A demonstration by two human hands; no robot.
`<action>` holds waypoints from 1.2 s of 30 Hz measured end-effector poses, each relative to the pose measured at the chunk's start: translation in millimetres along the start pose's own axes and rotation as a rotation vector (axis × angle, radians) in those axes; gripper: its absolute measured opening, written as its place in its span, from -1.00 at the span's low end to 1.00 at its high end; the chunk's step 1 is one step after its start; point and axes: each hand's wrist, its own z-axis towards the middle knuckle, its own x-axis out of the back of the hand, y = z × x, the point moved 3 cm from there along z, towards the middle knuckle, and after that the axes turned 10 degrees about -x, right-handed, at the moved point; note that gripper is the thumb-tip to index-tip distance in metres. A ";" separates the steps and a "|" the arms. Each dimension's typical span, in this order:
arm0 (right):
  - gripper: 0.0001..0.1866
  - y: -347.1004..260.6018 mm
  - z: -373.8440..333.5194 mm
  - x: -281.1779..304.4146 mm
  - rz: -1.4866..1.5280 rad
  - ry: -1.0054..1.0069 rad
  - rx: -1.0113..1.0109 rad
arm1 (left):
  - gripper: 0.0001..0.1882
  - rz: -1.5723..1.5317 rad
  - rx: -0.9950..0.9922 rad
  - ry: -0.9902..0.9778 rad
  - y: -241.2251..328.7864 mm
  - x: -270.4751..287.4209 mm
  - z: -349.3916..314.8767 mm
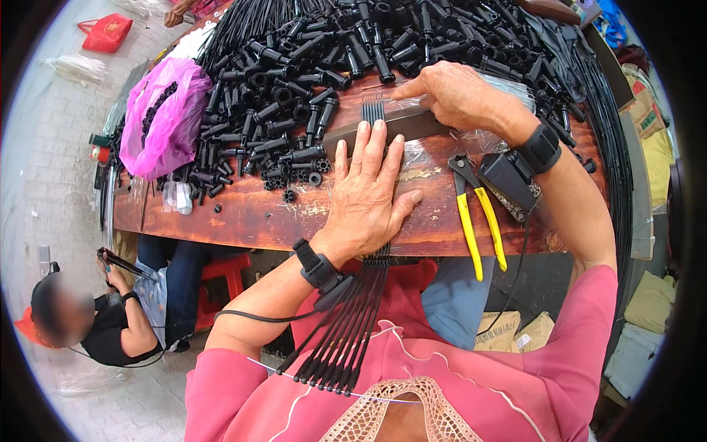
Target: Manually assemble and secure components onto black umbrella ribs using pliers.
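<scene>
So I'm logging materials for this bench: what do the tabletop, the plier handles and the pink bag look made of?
The tabletop looks like reddish-brown wood with a worn glossy varnish; grain and scuffed pale patches show. The plier handles seem coated in yellow plastic or rubber, smooth and uniformly coloured. The pink bag looks like thin plastic film, crinkled and shiny.

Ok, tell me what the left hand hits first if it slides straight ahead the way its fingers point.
Probably the dark bar at the left hand's fingertips, which it seems to touch already; past it lies the heap of black plastic parts.
</scene>
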 end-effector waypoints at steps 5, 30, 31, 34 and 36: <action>-0.45 2.3 1.0 1.0 -0.033 -0.013 0.029 | -0.21 0.005 -0.002 0.013 -0.2 0.7 -0.4; -0.47 10.4 3.3 -6.4 0.089 -0.007 0.114 | -0.24 -0.021 -0.022 0.057 -2.0 -0.2 -1.3; -0.49 9.2 3.9 -6.2 0.141 -0.038 0.114 | -0.24 -0.020 -0.026 0.057 -2.0 0.0 -1.1; -0.49 4.2 3.5 -2.8 0.116 -0.057 0.069 | -0.25 -0.024 -0.025 0.058 -1.9 0.0 -1.4; -0.50 3.8 3.4 -3.4 0.142 -0.054 0.080 | -0.26 -0.013 -0.030 0.063 -1.4 0.1 -2.0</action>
